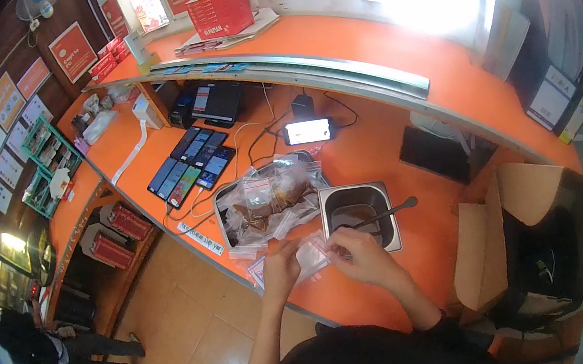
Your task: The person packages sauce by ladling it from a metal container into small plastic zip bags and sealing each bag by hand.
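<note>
Between my hands is a small clear plastic bag (312, 256), flat and pale, above the counter's front edge. My left hand (282, 264) pinches its left side, and my right hand (360, 252) has its fingers closed at the bag's right side. Just beyond my right hand stands a square metal container (391, 229) with dark contents and a black-handled spoon (406, 204) leaning on its rim. Behind my left hand a metal tray (223, 224) is heaped with filled clear bags (264, 196).
Several phones (190, 167) with cables lie at the left, and a lit phone (308, 131) stands behind the tray. An open cardboard box (479, 253) is at the right. Another person (89, 348) stands at the far left by the shelves.
</note>
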`<state>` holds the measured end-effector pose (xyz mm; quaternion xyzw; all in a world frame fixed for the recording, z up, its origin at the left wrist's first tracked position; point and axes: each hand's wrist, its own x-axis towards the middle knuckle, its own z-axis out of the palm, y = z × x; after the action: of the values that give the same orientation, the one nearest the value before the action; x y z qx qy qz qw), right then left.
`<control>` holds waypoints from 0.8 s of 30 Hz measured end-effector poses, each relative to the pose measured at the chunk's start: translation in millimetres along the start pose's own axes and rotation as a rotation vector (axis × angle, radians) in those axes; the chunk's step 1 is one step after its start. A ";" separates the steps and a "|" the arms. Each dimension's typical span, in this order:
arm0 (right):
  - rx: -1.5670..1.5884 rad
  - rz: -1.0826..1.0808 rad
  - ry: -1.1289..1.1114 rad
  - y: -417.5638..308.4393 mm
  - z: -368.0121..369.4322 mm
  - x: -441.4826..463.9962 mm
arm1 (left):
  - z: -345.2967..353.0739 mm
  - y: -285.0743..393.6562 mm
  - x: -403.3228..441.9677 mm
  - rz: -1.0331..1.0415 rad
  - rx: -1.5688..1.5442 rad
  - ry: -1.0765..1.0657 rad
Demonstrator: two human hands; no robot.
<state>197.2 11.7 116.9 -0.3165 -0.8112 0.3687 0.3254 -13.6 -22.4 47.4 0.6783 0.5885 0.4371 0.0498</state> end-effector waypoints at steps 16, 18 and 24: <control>0.125 -0.027 -0.057 -15.4 16.0 2.7 | -37.1 54.7 -1.6 -0.134 -0.332 0.109; 0.142 0.022 -0.081 -21.5 8.5 1.1 | -30.2 72.4 5.1 -0.041 -0.101 0.358; 0.086 -0.068 0.024 -21.6 1.3 -3.9 | -26.3 70.8 -5.2 -0.038 -0.252 -0.050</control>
<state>192.7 -3.2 132.4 -0.2790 -0.8008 0.3881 0.3610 23.1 -59.9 102.0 0.6662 0.5400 0.4896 0.1575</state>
